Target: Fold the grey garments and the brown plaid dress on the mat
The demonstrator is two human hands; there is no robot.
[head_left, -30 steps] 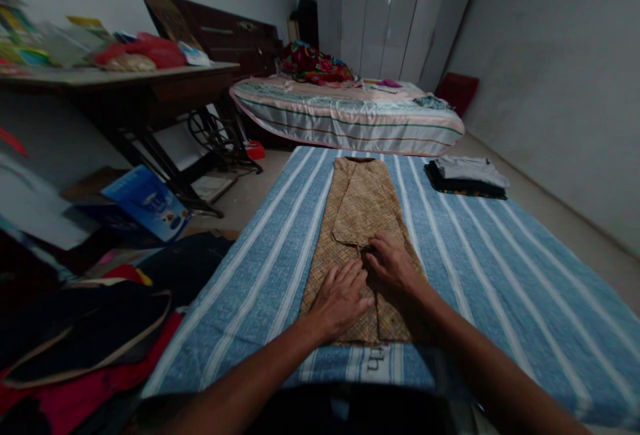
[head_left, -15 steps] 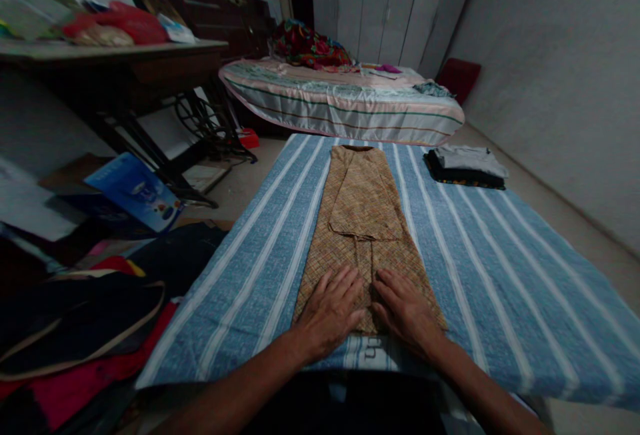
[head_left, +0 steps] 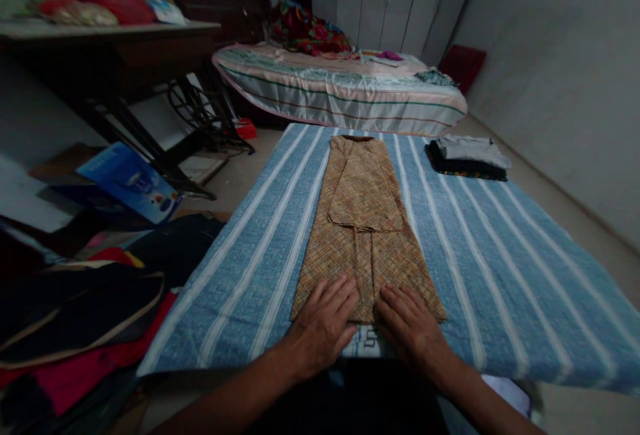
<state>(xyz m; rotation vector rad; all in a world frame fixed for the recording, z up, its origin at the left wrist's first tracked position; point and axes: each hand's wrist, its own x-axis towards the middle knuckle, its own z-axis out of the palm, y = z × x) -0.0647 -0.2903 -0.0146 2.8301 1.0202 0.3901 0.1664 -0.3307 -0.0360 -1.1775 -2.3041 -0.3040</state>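
A tan checked garment (head_left: 364,221), folded into a long narrow strip, lies lengthwise on a blue mat with white stripes (head_left: 490,268). My left hand (head_left: 323,325) rests flat on its near left corner, fingers stretched out. Beside it my right hand (head_left: 410,328) lies flat on the near right corner, fingers also extended. Neither hand holds anything.
A small stack of folded clothes (head_left: 467,157) sits at the mat's far right. Beyond the mat is a bed (head_left: 340,91) with a colourful heap. On the left stand a dark table (head_left: 110,48), a blue box (head_left: 130,181) and a pile of dark and red fabric (head_left: 85,315).
Both hands have slid back along the garment from its middle to its near end, staying flat on the cloth.
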